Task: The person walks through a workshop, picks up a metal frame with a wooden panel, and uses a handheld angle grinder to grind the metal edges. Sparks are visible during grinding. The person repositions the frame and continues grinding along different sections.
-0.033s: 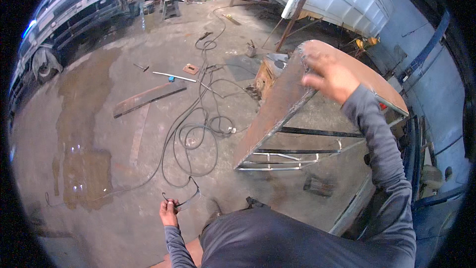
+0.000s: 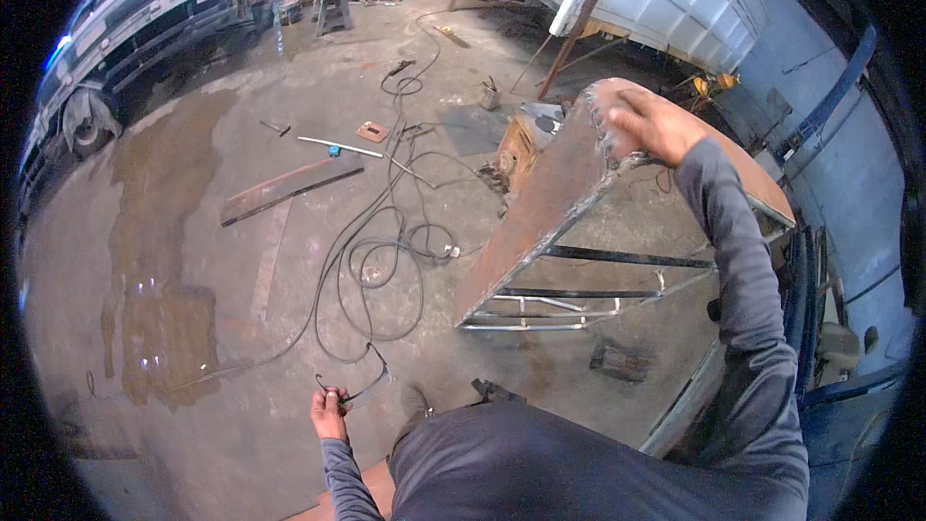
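Note:
My left hand (image 2: 329, 403), low and left of my body, pinches a thin, dark-framed pair of glasses (image 2: 365, 390) by one end. At the right, my right hand (image 2: 660, 127) lies on the upper corner of a large brown metal piece with its fingers stretched out. The piece has a flat triangular side panel (image 2: 545, 195) and a curved top sheet (image 2: 738, 156). A rough, silvery weld seam (image 2: 606, 140) runs along the corner beside my fingertips. Dark and bare metal bars (image 2: 617, 256) cross the open side beneath.
Looped cables (image 2: 395, 280) lie on the floor ahead. Left of them are a metal channel (image 2: 289, 191), a pale rod (image 2: 340, 147) and a hammer (image 2: 276, 127). A wooden box (image 2: 521, 150) stands behind the panel. A truck (image 2: 145, 29) is far left, a white truck body (image 2: 675, 0) far right.
My right hand has shifted slightly up and to the right along the metal corner, and shows less blur. My left hand keeps its hold on the glasses.

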A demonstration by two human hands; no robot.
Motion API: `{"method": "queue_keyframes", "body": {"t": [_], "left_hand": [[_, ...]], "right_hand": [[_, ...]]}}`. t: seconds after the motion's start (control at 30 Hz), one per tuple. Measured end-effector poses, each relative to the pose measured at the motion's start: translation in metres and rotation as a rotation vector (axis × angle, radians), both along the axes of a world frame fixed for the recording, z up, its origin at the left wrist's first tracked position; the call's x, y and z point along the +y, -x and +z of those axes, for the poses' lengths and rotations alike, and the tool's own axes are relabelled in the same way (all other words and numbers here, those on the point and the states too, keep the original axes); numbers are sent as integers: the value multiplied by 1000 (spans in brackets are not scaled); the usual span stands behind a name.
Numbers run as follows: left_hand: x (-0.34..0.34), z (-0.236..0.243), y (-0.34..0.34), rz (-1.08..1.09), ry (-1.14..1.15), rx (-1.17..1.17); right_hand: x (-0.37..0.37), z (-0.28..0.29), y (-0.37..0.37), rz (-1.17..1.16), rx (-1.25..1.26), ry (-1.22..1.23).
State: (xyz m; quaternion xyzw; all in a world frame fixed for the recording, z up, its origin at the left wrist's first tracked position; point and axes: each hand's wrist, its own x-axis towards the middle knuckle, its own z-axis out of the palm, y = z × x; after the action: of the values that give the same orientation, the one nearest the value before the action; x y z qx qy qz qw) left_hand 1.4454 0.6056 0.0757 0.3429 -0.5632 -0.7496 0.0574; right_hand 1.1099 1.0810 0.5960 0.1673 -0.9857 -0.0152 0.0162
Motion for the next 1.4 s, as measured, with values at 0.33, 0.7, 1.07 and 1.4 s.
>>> {"method": "queue_keyframes", "body": {"t": [0.33,0.7,1.07,1.4], "left_hand": [[-21,-3,-7,68,18,3],[-7,-1,21,17,56,-4],[-11,1,63,-135,46,-41],[26,18,101,-278,13,35]], "right_hand": [[-68,-40,1,49,-222,-429],[-77,-315,-145,49,-746,517],[36,-493,-317,101,-1190,590],[2,-418,-303,-431,-984,636]]}}
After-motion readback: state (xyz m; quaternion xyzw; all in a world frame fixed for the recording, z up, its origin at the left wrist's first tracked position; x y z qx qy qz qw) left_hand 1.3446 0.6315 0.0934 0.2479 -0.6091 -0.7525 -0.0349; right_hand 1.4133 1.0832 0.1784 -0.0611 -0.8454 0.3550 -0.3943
